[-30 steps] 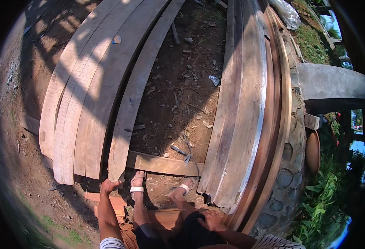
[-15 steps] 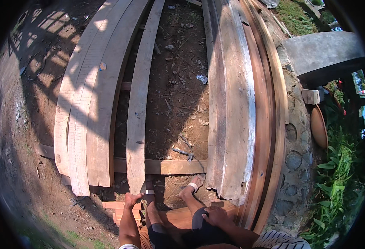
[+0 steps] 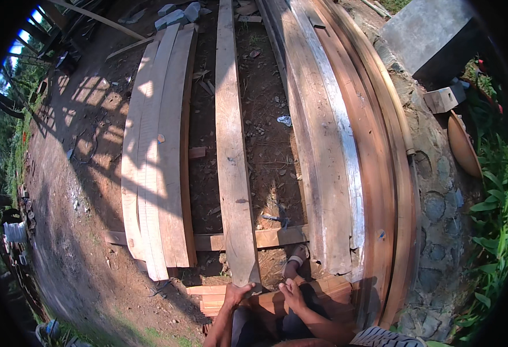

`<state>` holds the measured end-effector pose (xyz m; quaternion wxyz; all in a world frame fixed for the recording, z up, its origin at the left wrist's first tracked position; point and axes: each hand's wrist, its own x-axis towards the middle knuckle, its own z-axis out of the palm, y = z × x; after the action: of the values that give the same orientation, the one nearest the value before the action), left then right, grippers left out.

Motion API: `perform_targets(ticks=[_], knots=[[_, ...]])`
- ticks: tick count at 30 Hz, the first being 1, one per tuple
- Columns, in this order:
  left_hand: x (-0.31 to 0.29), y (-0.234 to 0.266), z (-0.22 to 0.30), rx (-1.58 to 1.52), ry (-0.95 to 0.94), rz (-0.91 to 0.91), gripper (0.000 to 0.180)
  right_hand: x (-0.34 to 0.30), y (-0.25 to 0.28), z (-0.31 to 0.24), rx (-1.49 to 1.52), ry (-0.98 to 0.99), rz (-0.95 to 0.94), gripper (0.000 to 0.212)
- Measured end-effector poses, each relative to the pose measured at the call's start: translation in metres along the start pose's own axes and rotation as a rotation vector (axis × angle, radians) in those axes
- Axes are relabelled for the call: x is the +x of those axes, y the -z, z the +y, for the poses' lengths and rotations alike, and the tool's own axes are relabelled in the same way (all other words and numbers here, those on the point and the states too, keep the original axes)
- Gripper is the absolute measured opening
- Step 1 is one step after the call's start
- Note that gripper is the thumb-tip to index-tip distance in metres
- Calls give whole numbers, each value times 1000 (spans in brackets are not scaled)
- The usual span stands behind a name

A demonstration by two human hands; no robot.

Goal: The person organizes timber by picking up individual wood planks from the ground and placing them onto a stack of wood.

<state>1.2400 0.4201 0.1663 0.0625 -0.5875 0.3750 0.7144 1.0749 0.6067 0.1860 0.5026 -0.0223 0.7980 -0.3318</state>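
- While the left hand (image 3: 239, 295) grips the near end of a single plank (image 3: 236, 168), with the thumb on top, the plank runs lengthwise away from the person, up the middle of the view.
- Just right of that end, the right hand (image 3: 291, 295) has its fingers curled; whether it holds anything, I cannot tell. It looks apart from the plank.
- A wooden crossbeam (image 3: 280, 237) lies crosswise near the person; the plank passes over it, its squared near end reaching past it toward the body.
- Left of the plank's long edge is a narrow gap of shaded soil, then a stack of boards (image 3: 171, 150) with uneven near ends.
- Right of the plank a wider strip of soil, with stones and litter, narrows toward the far end. Beyond it, a row of long timbers (image 3: 326, 162) lies side by side.
- Outside the timbers, a stone edging (image 3: 436, 208) borders green plants (image 3: 499, 237), limiting room on the right.
- Open dirt ground (image 3: 71, 191) spreads left of the stack.
- Close to the body, reddish boards (image 3: 326, 292) and a foot (image 3: 297, 260) take up space.
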Motion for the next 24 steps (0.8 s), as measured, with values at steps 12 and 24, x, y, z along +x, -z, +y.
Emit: perform_targets(ticks=[12, 24], knots=[[-160, -265, 62, 836, -369, -338, 16, -127, 232, -144, -232, 577, 270, 114], [-73, -525, -26, 228, -302, -537, 21, -67, 425, -58, -322, 399, 498, 114]])
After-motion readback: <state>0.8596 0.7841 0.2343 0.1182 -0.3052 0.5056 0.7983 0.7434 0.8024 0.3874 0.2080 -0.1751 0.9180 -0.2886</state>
